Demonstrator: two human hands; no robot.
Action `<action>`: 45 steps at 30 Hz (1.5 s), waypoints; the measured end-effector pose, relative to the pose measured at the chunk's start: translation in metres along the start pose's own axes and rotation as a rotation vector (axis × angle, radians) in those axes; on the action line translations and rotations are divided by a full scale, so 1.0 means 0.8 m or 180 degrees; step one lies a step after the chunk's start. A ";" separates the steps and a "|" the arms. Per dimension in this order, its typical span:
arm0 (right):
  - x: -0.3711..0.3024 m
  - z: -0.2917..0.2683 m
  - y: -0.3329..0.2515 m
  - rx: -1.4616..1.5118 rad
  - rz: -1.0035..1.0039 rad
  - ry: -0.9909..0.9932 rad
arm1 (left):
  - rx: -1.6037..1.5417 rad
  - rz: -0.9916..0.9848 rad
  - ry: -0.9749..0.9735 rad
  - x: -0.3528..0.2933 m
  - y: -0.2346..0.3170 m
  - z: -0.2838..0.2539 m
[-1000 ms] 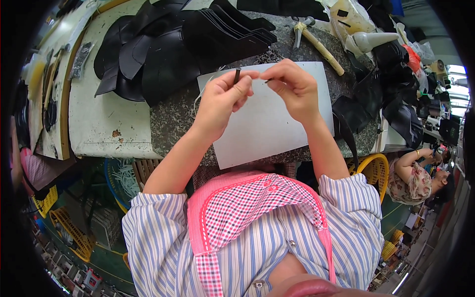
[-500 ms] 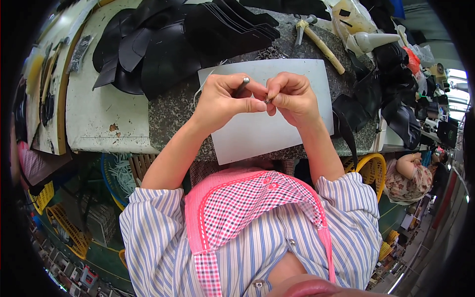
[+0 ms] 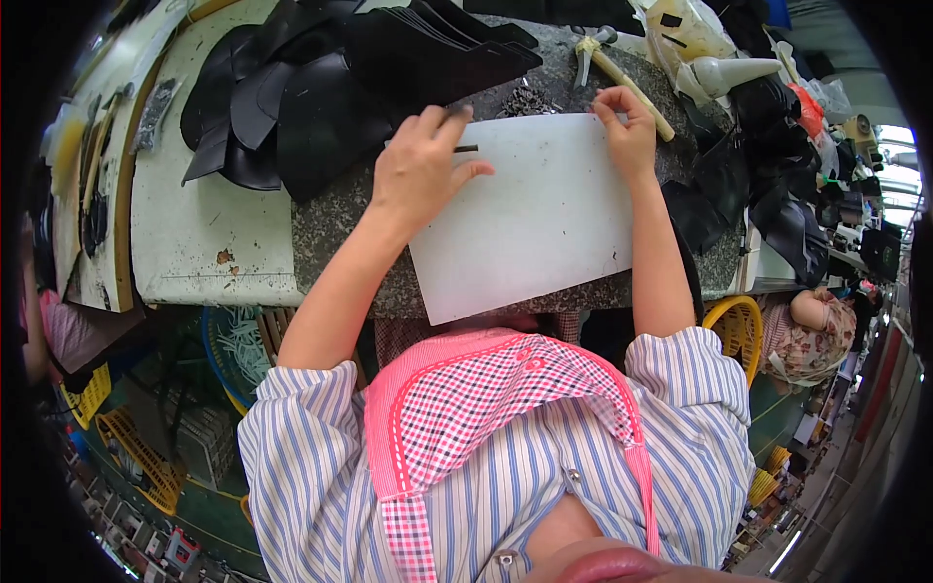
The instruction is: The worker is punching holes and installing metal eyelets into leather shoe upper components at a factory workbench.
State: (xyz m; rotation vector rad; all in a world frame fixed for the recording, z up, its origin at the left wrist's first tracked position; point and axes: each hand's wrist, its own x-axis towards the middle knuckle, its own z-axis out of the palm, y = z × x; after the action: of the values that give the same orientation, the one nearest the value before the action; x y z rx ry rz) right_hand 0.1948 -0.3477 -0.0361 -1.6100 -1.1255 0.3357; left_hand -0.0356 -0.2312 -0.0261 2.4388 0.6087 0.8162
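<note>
My left hand (image 3: 416, 177) is over the far left part of a white sheet (image 3: 530, 219), its fingers curled round a thin dark metal rod (image 3: 466, 149). The rod's end juts out between thumb and forefinger, and the fingertips are slightly blurred. At the sheet's far right corner, my right hand (image 3: 632, 136) has its fingers bent and thumb near the forefinger. Whatever may be between them is hidden. Just beyond it lies a hammer (image 3: 637, 92) with a pale wooden handle. A heap of small dark metal pieces (image 3: 528, 100) sits at the sheet's far edge.
Black cut pieces (image 3: 330, 107) are stacked at the far left of the speckled stone slab (image 3: 330, 233). More black pieces (image 3: 719, 165) lie at the right, near a white nozzle-shaped bottle (image 3: 734, 75). Yellow baskets (image 3: 734, 335) stand below the table; another person (image 3: 807, 335) sits at the right.
My hands, together over the sheet before, have parted. The left went to the left with the rod; the right moved away toward the sheet's far right corner.
</note>
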 end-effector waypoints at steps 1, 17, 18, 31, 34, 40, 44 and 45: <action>-0.001 0.002 0.008 -0.0439 0.0024 0.0087 | 0.0922 0.0346 0.0098 -0.003 -0.005 0.003; -0.016 0.054 -0.095 0.0153 -0.0667 0.0538 | 0.1525 -0.1426 0.0795 -0.001 -0.109 -0.104; -0.015 0.072 -0.116 0.0504 -0.0919 0.0304 | 0.1553 -0.1095 0.0912 -0.010 -0.111 -0.100; -0.028 0.124 -0.235 0.0706 -0.3046 -0.0788 | -0.4117 -0.2087 0.1283 -0.026 -0.022 -0.101; -0.011 0.158 -0.182 0.0772 -0.1220 -0.0667 | -0.4426 -0.2241 0.0945 -0.023 0.000 -0.102; -0.017 0.166 -0.148 0.1720 -0.0157 -0.0494 | -0.4563 -0.2187 0.0942 -0.026 0.011 -0.091; -0.022 0.168 -0.142 0.2069 -0.0018 -0.0434 | -0.4541 -0.2181 0.0813 -0.028 0.009 -0.087; -0.024 0.168 -0.142 0.2039 -0.0031 -0.0430 | -0.4518 -0.2177 0.0795 -0.029 0.009 -0.086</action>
State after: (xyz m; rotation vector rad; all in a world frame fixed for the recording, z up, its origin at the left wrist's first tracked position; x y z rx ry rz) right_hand 0.0345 -0.2864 0.0072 -1.0250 -0.9895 0.7258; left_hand -0.0952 -0.2283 0.0163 0.7813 0.5717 0.8030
